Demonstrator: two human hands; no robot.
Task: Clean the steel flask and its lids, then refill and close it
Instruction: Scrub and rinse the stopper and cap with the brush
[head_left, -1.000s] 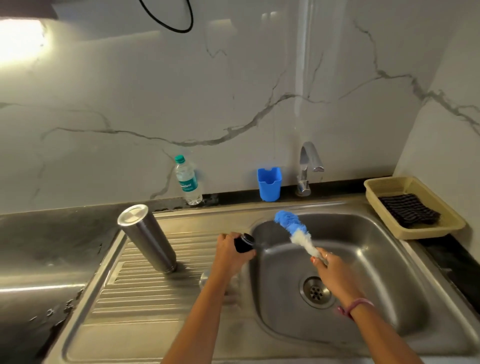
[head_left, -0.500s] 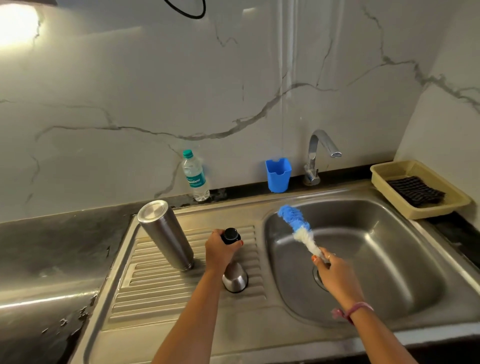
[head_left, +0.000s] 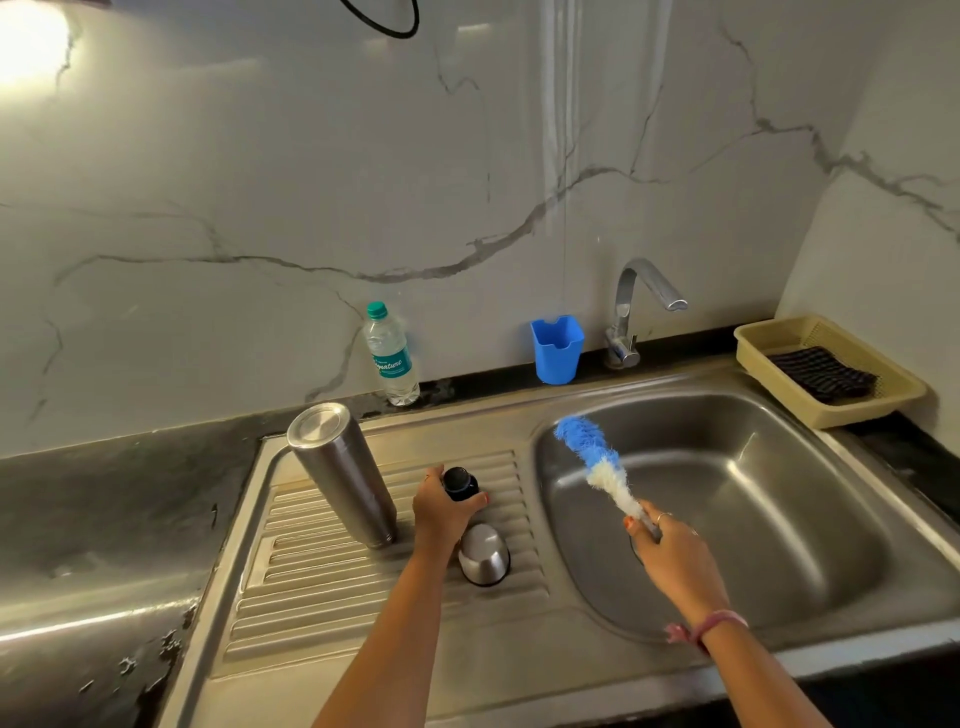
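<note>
The steel flask (head_left: 343, 475) stands upside down on the ribbed drainboard (head_left: 332, 587), left of the basin. A steel cup lid (head_left: 483, 555) sits upside down on the drainboard beside my left wrist. My left hand (head_left: 441, 512) grips the small black inner lid (head_left: 460, 483) just above the drainboard, between the flask and the basin. My right hand (head_left: 670, 548) holds the handle of a blue and white bottle brush (head_left: 592, 460) over the sink basin (head_left: 753, 499), bristles pointing up and left.
A plastic water bottle (head_left: 390, 358), a blue holder (head_left: 556, 349) and the tap (head_left: 636, 306) line the back wall. A beige basket (head_left: 904, 387) with a dark cloth (head_left: 821, 374) sits at the right. Dark counter (head_left: 104, 519) lies to the left.
My left hand carried the black lid from the basin's edge leftward onto the drainboard, near the steel cup lid. The brush stayed over the basin in my right hand.
</note>
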